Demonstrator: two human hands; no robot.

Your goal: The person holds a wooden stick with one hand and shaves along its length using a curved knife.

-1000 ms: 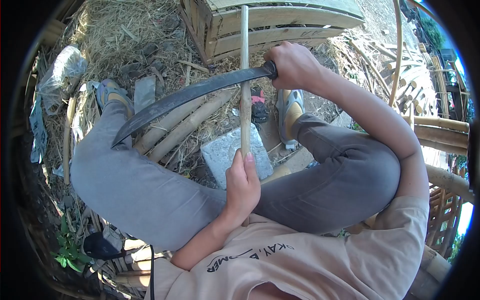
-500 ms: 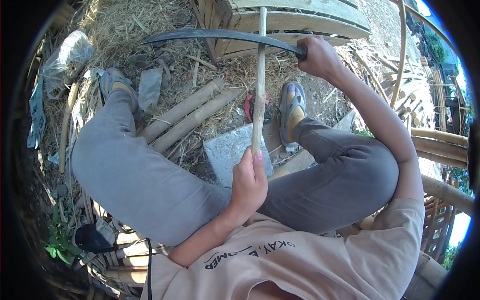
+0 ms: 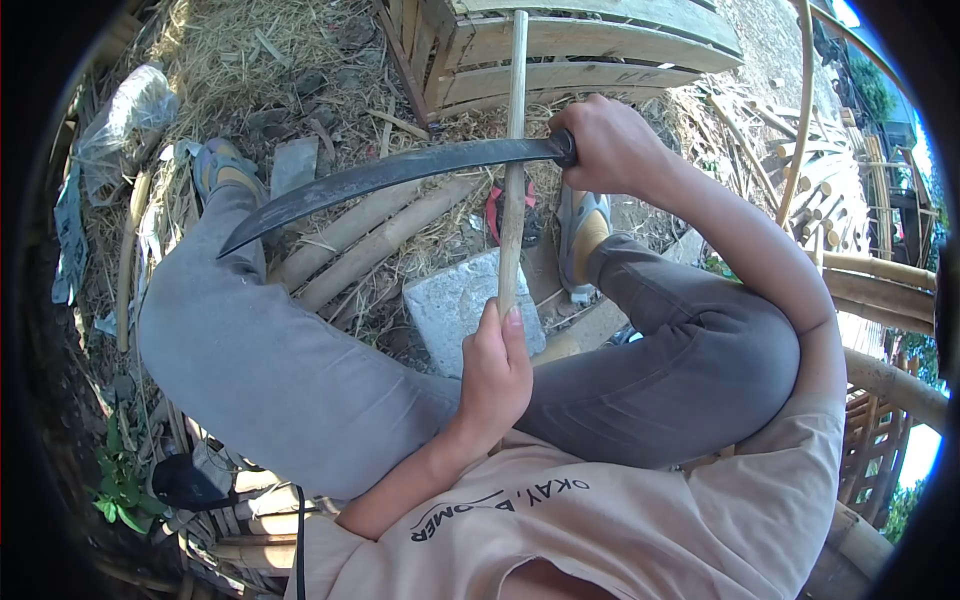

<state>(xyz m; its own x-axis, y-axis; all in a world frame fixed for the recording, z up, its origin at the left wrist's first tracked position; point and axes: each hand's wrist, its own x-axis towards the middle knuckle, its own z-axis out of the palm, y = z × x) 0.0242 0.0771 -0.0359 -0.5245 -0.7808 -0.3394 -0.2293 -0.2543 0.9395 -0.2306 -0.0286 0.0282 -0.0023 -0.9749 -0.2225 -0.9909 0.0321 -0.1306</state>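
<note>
My left hand (image 3: 497, 375) is closed around the lower end of a pale wooden stick (image 3: 515, 130), which points away from me toward the crate. In my right hand (image 3: 618, 148) is the handle of a long, curved, dark machete (image 3: 400, 165). The blade lies across the stick near the handle end and appears to touch it. Its tip reaches left, over my left knee area. A whitish stone block (image 3: 450, 310) lies on the ground between my legs, beneath the stick. A red and black item (image 3: 496, 212) sits partly hidden behind the stick.
A slatted wooden crate (image 3: 590, 45) stands ahead. Two bamboo poles (image 3: 375, 245) lie on the straw-littered ground. Cut bamboo pieces (image 3: 825, 195) are piled at the right. A clear plastic bag (image 3: 130, 115) lies at the left, and a black cap-like item (image 3: 190, 480) is near my left thigh.
My right hand has drawn the machete toward me along the stick, and the blade's tip has swung nearer my left knee. My left hand has stayed nearly still on the stick.
</note>
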